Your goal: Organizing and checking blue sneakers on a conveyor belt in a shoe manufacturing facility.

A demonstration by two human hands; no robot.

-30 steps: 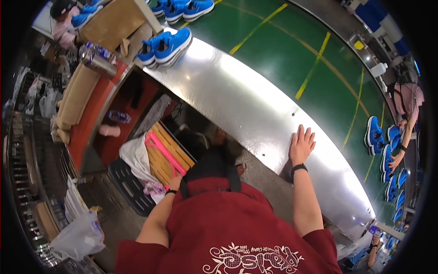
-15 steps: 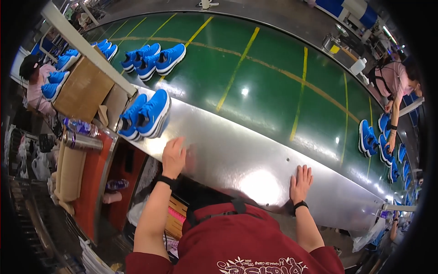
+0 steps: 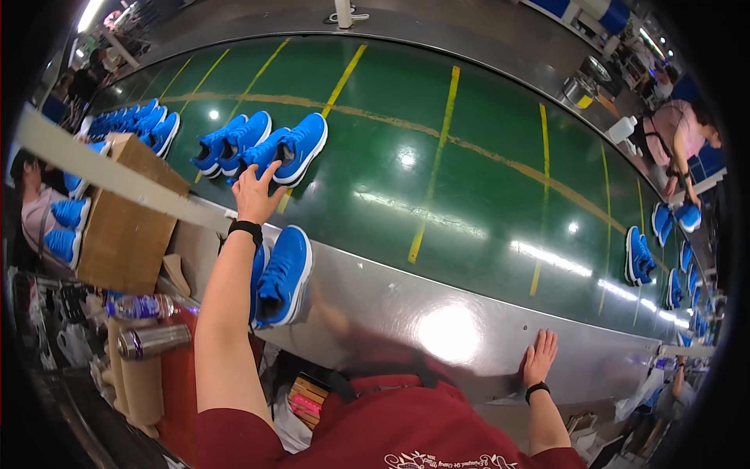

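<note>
My left hand (image 3: 256, 195) reaches over the metal ledge to the green conveyor belt. Its fingers are apart at the heel of a blue sneaker (image 3: 303, 147) with a white sole; whether they touch it I cannot tell. Beside that shoe, more blue sneakers (image 3: 246, 141) stand in a cluster. Under my left forearm another blue sneaker (image 3: 284, 273) rests on the ledge, with a second one partly hidden by the arm. My right hand (image 3: 540, 356) lies flat on the ledge's near edge, holding nothing.
A metal ledge (image 3: 375, 301) runs along the green belt (image 3: 375, 172). A pale post (image 3: 117, 172) crosses the left side before a cardboard box (image 3: 129, 227). A steel flask (image 3: 155, 341) stands out below. At far right a co-worker (image 3: 676, 137) handles blue sneakers.
My left hand has gone from the ledge up and forward to the sneakers on the belt. My view has shifted. At far right the co-worker has lifted a sneaker.
</note>
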